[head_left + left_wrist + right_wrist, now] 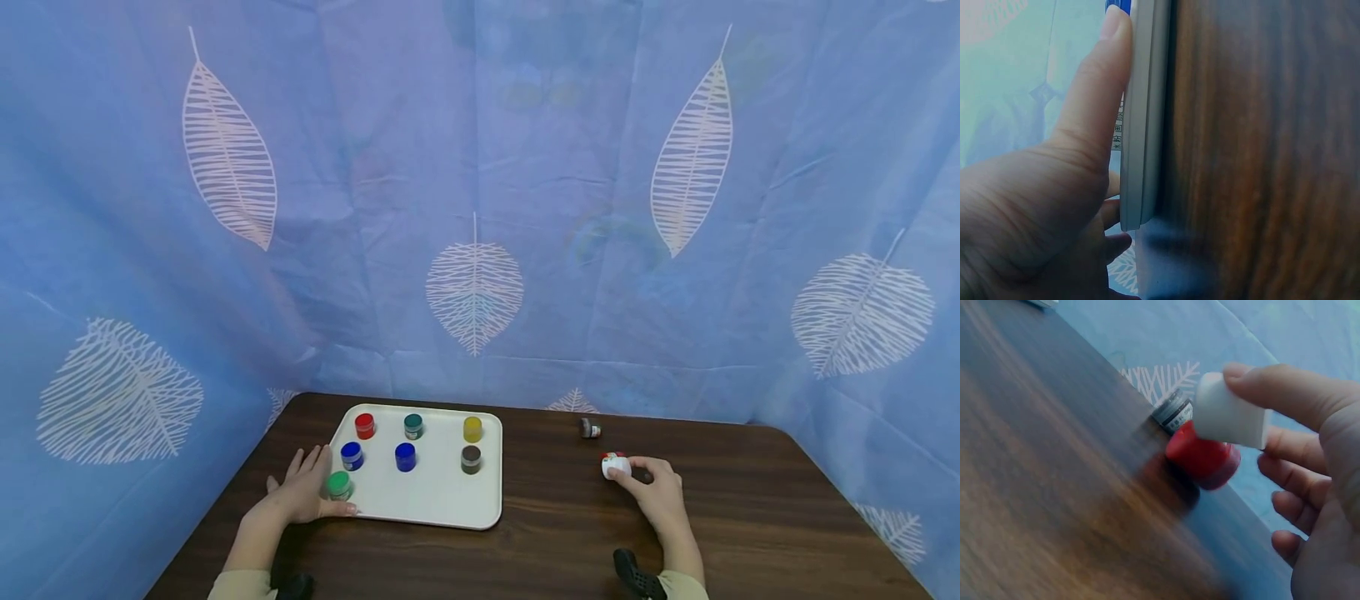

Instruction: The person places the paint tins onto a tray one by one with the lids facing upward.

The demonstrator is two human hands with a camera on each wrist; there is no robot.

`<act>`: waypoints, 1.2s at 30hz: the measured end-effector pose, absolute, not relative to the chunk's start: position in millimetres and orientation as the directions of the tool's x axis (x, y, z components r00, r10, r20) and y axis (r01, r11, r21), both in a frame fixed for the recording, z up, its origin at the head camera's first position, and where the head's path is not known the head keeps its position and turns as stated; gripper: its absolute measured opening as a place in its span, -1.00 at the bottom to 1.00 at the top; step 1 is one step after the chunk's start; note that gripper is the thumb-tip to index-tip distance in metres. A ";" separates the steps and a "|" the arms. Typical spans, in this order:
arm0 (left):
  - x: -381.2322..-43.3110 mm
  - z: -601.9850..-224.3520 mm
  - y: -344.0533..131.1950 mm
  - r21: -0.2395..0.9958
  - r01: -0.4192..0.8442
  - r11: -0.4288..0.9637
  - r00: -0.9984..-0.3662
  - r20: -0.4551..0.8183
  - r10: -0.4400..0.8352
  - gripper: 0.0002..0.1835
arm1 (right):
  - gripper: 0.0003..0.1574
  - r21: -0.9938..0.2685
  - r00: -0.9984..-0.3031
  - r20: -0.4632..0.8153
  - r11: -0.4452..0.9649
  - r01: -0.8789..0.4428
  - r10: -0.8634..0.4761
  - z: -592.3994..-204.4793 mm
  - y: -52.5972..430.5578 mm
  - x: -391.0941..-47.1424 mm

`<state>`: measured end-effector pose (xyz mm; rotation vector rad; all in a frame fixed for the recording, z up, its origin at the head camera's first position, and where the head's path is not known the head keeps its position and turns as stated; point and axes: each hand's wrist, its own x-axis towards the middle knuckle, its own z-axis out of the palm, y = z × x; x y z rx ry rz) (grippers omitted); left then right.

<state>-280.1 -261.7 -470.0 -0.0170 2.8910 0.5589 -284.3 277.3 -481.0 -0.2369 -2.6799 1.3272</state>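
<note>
My right hand (660,492) pinches a small white jar (1229,412) between thumb and fingers, close over the table's right part. Right behind it is a red jar (1204,456), partly hidden by the white one. A dark jar (591,428) lies on its side farther back. My left hand (296,492) rests at the front left corner of a white tray (420,500), fingers spread along its left side. The left thumb (1094,87) lies straight along the front rim. Closest to this hand, a green jar (339,485) stands on the tray.
Also on the tray are a red jar (364,426), a dark green jar (413,426), a yellow jar (472,429), a brown jar (471,459) and two blue ones. The dark wooden table (555,542) ends at a blue leaf-print curtain (570,333) behind.
</note>
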 end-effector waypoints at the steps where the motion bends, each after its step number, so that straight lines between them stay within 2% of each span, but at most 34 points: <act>1: -280.1 -469.7 -261.6 0.371 -0.047 0.928 -0.980 -0.195 0.028 0.48 | -0.14 -0.797 -0.977 0.067 0.600 0.070 0.204 -479.8 276.5 -284.5; 9: -278.4 -466.3 -260.3 0.381 -0.062 0.922 -0.977 -0.214 0.022 0.49 | -0.20 -0.782 -0.971 0.143 0.624 0.008 0.192 -465.1 268.5 -284.5; 18: -280.5 -469.0 -261.3 0.373 -0.058 0.926 -0.979 -0.202 0.020 0.50 | -0.35 -0.757 -0.956 0.244 0.648 -0.084 0.161 -440.4 255.8 -282.8; 28: -279.7 -467.5 -260.5 0.376 -0.054 0.925 -0.980 -0.199 0.024 0.49 | -0.39 -0.726 -0.940 0.312 0.672 -0.145 0.135 -421.3 245.3 -278.1; 36: -280.0 -468.8 -261.0 0.369 -0.050 0.928 -0.980 -0.196 0.025 0.49 | -0.52 -0.641 -0.879 0.475 0.704 -0.304 0.053 -403.1 215.8 -275.4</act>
